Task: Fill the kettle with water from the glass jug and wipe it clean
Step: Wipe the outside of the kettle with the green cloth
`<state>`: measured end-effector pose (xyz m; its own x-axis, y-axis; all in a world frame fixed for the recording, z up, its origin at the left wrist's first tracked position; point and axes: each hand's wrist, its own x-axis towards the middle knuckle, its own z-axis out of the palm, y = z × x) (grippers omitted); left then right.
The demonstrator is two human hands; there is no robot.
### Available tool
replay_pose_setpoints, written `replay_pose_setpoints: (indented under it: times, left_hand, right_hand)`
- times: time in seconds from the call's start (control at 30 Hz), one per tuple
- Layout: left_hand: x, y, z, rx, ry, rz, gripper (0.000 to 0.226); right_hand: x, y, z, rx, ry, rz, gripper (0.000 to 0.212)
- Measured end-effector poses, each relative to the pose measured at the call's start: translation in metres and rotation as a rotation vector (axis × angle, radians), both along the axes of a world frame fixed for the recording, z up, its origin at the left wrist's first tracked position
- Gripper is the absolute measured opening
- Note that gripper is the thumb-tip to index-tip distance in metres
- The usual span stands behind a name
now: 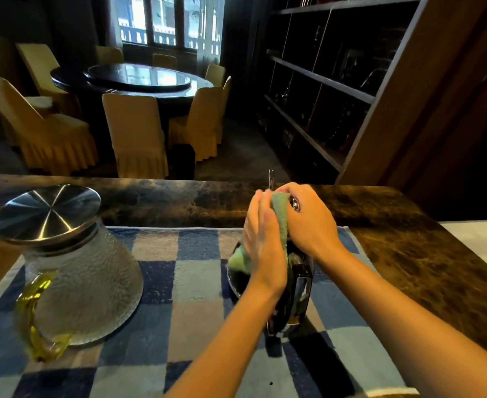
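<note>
Left hand (265,242) presses the green cloth (280,216) flat against the kettle (302,285), right beneath both hands; right hand (308,222) curls over its top, gripping; glass jug (84,277) stands well left on the worktop (179,202).

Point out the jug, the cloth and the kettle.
jug (87,271): head view, on its textured glass body.
cloth (280,215): head view, on its green upper fold.
kettle (302,275): head view, on its black handle.

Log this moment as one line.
phase: wiping | left hand: presses cloth on kettle | right hand: grips kettle top | jug: upright, lidded, left of kettle
</note>
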<state>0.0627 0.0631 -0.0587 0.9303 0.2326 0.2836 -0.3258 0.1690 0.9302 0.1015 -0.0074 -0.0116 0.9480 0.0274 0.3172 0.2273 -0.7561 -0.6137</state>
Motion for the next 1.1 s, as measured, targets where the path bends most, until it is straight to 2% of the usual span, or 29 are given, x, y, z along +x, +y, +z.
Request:
replay_pose_setpoints:
  times: [0.07, 0.13, 0.17, 0.27, 0.3, 0.37, 0.4, 0.47, 0.5, 0.57, 0.63, 0.7, 0.77, 0.83, 0.9, 0.93, 1.0, 1.1]
  left_hand:
    - [0.021, 0.011, -0.016, -0.028, 0.021, -0.028, 0.051]
    - [0.032, 0.027, -0.044, -0.038, 0.134, -0.107, 0.066]
    - [0.029, 0.033, -0.055, 0.019, 0.175, -0.102, 0.068]
    - [-0.003, 0.033, -0.08, 0.161, 0.244, 0.0, 0.055]
    - [-0.021, 0.024, -0.077, 0.198, 0.244, 0.018, 0.054]
    - [-0.04, 0.011, -0.054, 0.231, 0.116, 0.006, 0.052]
    - [-0.033, 0.008, -0.04, 0.186, 0.051, -0.035, 0.057]
    - [0.009, 0.016, -0.029, 0.006, 0.045, -0.157, 0.077]
    - [0.033, 0.024, -0.025, -0.093, 0.101, -0.216, 0.08]
    - [0.069, 0.039, -0.025, -0.098, 0.28, -0.294, 0.084]
    - [0.082, 0.048, -0.038, -0.002, 0.396, -0.304, 0.076]
    - [0.08, 0.052, -0.056, -0.032, 0.45, -0.315, 0.061]
    - [0.048, 0.052, -0.065, -0.075, 0.455, -0.271, 0.061]
    - [0.019, 0.042, -0.059, -0.117, 0.252, -0.181, 0.049]
    - [0.016, 0.034, -0.023, -0.102, 0.109, -0.234, 0.039]
    - [0.023, 0.031, -0.007, -0.124, 0.123, -0.315, 0.042]
    - [0.047, 0.035, 0.015, -0.112, 0.235, -0.333, 0.049]
    - [0.072, 0.046, 0.001, 0.047, 0.391, -0.352, 0.044]
  right_hand:
    - [0.001, 0.001, -0.001, -0.012, 0.008, -0.014, 0.012]
    - [0.001, 0.004, -0.002, -0.022, 0.004, -0.025, 0.017]
    - [0.0, 0.004, -0.002, -0.023, 0.004, -0.028, 0.017]
    - [-0.001, 0.004, -0.003, -0.023, 0.008, -0.02, 0.013]
    - [-0.002, 0.004, -0.003, -0.032, 0.005, -0.016, 0.02]
    - [-0.002, 0.003, -0.003, -0.051, 0.01, -0.018, 0.032]
    - [-0.002, 0.003, -0.003, -0.057, 0.014, -0.021, 0.034]
    - [-0.001, 0.004, -0.003, -0.054, 0.019, -0.029, 0.036]
    - [-0.001, 0.004, -0.003, -0.049, 0.01, -0.035, 0.036]
    - [-0.002, 0.005, -0.003, -0.049, -0.009, -0.057, 0.035]
    - [-0.003, 0.005, -0.003, -0.047, -0.015, -0.075, 0.041]
    - [-0.002, 0.005, -0.002, -0.047, -0.004, -0.08, 0.047]
    - [-0.002, 0.004, -0.002, -0.065, 0.014, -0.074, 0.043]
    - [-0.001, 0.003, -0.003, -0.059, 0.015, -0.075, 0.043]
    - [0.001, 0.002, -0.004, -0.041, 0.005, -0.08, 0.055]
    - [0.002, 0.002, -0.005, -0.035, 0.005, -0.086, 0.064]
    - [0.001, 0.002, -0.005, -0.031, 0.004, -0.101, 0.079]
    - [0.0, 0.004, -0.003, -0.038, 0.025, -0.09, 0.082]
